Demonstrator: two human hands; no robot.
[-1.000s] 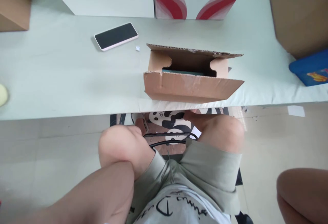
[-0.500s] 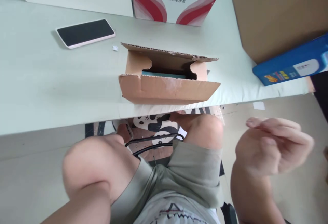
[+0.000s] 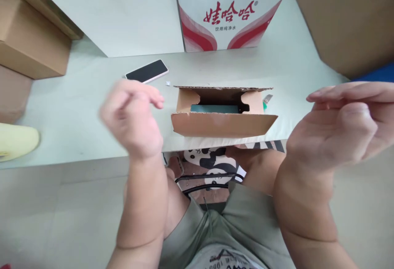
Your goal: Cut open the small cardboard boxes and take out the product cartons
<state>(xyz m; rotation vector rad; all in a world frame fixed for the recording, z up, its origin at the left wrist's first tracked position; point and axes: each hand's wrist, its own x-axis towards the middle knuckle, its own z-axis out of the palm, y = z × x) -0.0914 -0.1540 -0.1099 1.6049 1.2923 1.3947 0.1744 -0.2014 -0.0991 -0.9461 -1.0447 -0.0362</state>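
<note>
The person sits at a pale table [image 3: 76,109] with both hands raised in the air, and the open cardboard box [image 3: 221,124] stands at the table's near edge between them. The left hand [image 3: 131,117] hangs just left of the box, blurred, its fingers loosely curled with nothing in them and not touching the cardboard. The right hand [image 3: 338,127] is up on the right of the box, further off, spread flat with palm showing and fingers together pointing back toward the box; it too is empty. Inside the box lies a dark green flat thing [image 3: 214,108], only its top showing past the flaps. A phone [image 3: 147,71] lies face up behind the box to the left, and a small white scrap [image 3: 168,83] sits between the two. Straight behind the box stands a white-and-red carton [image 3: 230,10]. A small green object [image 3: 266,100] peeks out at the box's right end.
</note>
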